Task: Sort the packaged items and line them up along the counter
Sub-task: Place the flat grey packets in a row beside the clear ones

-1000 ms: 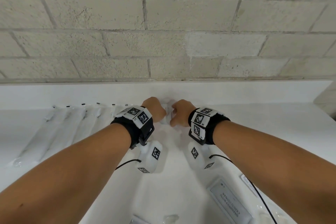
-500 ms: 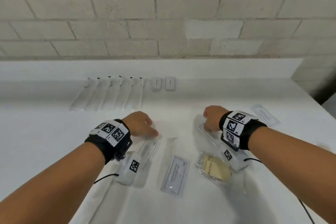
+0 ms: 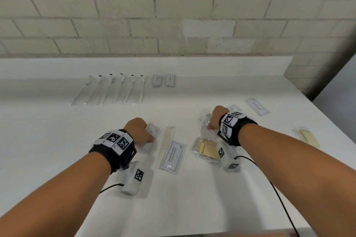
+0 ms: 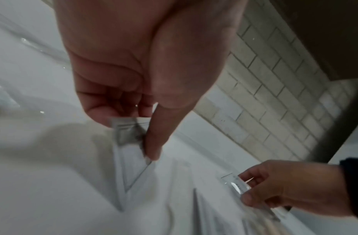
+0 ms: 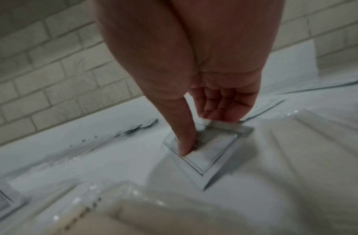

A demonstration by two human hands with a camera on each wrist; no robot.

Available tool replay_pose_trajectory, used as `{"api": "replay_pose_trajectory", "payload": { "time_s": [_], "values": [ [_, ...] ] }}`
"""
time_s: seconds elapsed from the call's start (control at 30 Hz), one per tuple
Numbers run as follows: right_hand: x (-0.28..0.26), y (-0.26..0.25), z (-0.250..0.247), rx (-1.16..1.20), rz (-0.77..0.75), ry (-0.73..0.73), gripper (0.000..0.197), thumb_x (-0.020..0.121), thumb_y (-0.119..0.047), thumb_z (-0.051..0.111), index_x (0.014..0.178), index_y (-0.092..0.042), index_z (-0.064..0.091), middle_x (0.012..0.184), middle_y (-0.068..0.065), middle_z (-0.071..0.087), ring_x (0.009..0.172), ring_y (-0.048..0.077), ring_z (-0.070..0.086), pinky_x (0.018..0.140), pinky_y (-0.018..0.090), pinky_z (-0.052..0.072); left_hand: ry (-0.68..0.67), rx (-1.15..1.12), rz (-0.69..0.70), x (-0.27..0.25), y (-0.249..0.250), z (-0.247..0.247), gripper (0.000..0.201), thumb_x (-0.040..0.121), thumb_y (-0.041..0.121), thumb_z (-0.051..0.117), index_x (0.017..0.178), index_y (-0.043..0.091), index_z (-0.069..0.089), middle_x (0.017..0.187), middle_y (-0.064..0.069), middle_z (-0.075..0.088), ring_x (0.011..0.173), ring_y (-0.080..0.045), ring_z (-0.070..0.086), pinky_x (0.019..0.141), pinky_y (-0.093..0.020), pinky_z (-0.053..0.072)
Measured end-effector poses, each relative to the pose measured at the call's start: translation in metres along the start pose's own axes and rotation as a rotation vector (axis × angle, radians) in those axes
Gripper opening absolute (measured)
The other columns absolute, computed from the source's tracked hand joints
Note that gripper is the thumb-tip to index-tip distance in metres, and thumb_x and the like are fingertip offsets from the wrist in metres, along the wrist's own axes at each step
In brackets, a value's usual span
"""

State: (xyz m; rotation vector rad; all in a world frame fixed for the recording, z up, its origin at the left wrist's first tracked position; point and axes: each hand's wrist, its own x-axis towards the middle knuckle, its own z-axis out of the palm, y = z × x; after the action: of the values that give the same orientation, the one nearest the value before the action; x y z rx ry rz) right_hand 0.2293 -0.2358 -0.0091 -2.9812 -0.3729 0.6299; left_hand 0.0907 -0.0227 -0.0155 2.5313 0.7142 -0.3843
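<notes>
1. Both hands are down on the bench (image 3: 57, 140), each on a flat packet. Left hand (image 3: 137, 131) pinches a thin white sachet (image 3: 152, 136), thumb on top, fingers curled at its far edge, just left of the comb (image 3: 167, 138).
2. Right hand (image 3: 215, 119) does likewise w/ a clear-wrapped sachet (image 3: 205, 121), thumb pressing its top, right of the comb and beyond the soap pack (image 3: 205, 150).
3. Handling, my guess: sachets v. light, thin, floppy; film likely slick and lying flat, so hard to lift straight up. Best to pinch a sealed edge or corner, or slide the packet first.
4. Already lined up behind the comb, by the wall: row of long clear packets (image 3: 107, 90) and two small ones (image 3: 163, 80).
5. Shampoo sachet (image 3: 172, 157) lies just right of the comb, not yet sorted.
</notes>
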Motion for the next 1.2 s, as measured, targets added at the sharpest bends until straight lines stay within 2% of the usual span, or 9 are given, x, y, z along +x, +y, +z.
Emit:
{"api": "replay_pose_trajectory", "payload": {
  "time_s": [0.1, 0.23, 0.37, 0.47, 0.67, 0.73, 0.9, 1.03, 1.2],
  "values": [
    [0.0, 0.002, -0.001, 0.153, -0.017, 0.056, 0.022, 0.087, -0.016, 0.065, 0.102, 0.0, 0.065, 0.114, 0.012, 0.067, 0.095, 0.024, 0.063, 0.087, 0.031, 0.051, 0.054, -0.229, 0.114, -0.008, 0.013, 0.001, 0.02, 0.08, 0.021, 0.074, 0.092, 0.008, 0.067, 0.087, -0.004, 0.068, 0.077, -0.02, 0.063, 0.063, -0.026, 0.051],
    [-0.014, -0.003, -0.009, 0.48, -0.13, 0.135, 0.029, 0.092, -0.013, 0.049, 0.118, -0.001, 0.051, 0.117, 0.016, 0.06, 0.097, 0.028, 0.058, 0.077, 0.033, 0.044, -0.07, -0.423, 0.182, -0.014, 0.026, 0.008, 0.017, 0.082, 0.019, 0.073, 0.09, 0.006, 0.066, 0.077, -0.003, 0.063, 0.072, -0.019, 0.058, 0.064, -0.026, 0.046],
    [-0.034, -0.006, -0.012, 0.697, -0.261, 0.009, 0.01, 0.088, -0.012, 0.053, 0.09, -0.014, 0.043, 0.096, 0.013, 0.066, 0.08, 0.031, 0.066, 0.071, 0.042, 0.055, -0.181, -0.343, 0.2, -0.021, 0.023, 0.026, 0.016, 0.086, 0.023, 0.066, 0.076, 0.015, 0.057, 0.076, -0.001, 0.059, 0.07, -0.018, 0.054, 0.064, -0.026, 0.042],
    [-0.042, -0.007, -0.009, 0.49, -0.304, 0.024, 0.032, 0.085, -0.015, 0.059, 0.065, -0.018, 0.033, 0.069, -0.002, 0.045, 0.058, 0.012, 0.043, 0.051, 0.023, 0.033, -0.163, -0.273, 0.217, -0.03, 0.022, 0.04, 0.015, 0.081, 0.025, 0.074, 0.086, 0.017, 0.063, 0.08, 0.005, 0.062, 0.073, -0.014, 0.059, 0.063, -0.022, 0.047],
    [-0.047, -0.008, 0.007, 0.386, -0.318, -0.014, 0.029, 0.085, -0.018, 0.06, 0.067, -0.017, 0.037, 0.072, -0.004, 0.042, 0.061, 0.009, 0.04, 0.051, 0.022, 0.028, -0.04, 0.046, 0.131, -0.038, 0.038, 0.046, 0.061, 0.068, 0.037, 0.082, 0.114, 0.012, 0.051, 0.105, 0.001, 0.054, 0.095, -0.016, 0.057, 0.077, -0.025, 0.05],
    [-0.049, -0.008, 0.007, 0.372, -0.318, 0.006, 0.034, 0.085, -0.018, 0.06, 0.065, -0.02, 0.033, 0.069, -0.006, 0.039, 0.059, 0.007, 0.037, 0.05, 0.022, 0.026, -0.043, 0.161, 0.119, -0.039, 0.046, 0.046, 0.059, 0.07, 0.038, 0.08, 0.114, 0.008, 0.053, 0.111, -0.003, 0.058, 0.1, -0.019, 0.061, 0.084, -0.028, 0.053],
    [-0.056, -0.004, 0.008, 0.379, -0.309, 0.01, 0.039, 0.085, -0.016, 0.061, 0.062, -0.018, 0.03, 0.066, -0.005, 0.035, 0.056, 0.008, 0.032, 0.049, 0.022, 0.024, -0.077, 0.28, 0.074, -0.04, 0.059, 0.051, 0.038, 0.075, 0.029, 0.071, 0.102, 0.011, 0.052, 0.1, -0.001, 0.058, 0.104, -0.022, 0.061, 0.073, -0.023, 0.045],
    [-0.059, 0.011, 0.007, 0.377, -0.292, 0.005, 0.039, 0.085, -0.016, 0.06, 0.062, -0.018, 0.028, 0.065, -0.005, 0.033, 0.055, 0.009, 0.031, 0.05, 0.022, 0.023, -0.119, 0.136, 0.06, -0.035, 0.059, 0.05, 0.052, 0.078, 0.018, 0.069, 0.122, 0.005, 0.044, 0.118, -0.008, 0.058, 0.109, -0.025, 0.058, 0.073, -0.026, 0.045],
    [-0.053, 0.04, -0.003, 0.443, -0.193, 0.004, 0.034, 0.087, -0.012, 0.054, 0.066, -0.018, 0.028, 0.071, -0.004, 0.033, 0.06, 0.009, 0.031, 0.052, 0.022, 0.025, 0.003, -0.043, 0.106, -0.022, 0.078, 0.027, 0.041, 0.093, 0.011, 0.05, 0.13, 0.0, 0.035, 0.124, -0.017, 0.055, 0.112, -0.031, 0.055, 0.083, -0.034, 0.045]
  ]
}}
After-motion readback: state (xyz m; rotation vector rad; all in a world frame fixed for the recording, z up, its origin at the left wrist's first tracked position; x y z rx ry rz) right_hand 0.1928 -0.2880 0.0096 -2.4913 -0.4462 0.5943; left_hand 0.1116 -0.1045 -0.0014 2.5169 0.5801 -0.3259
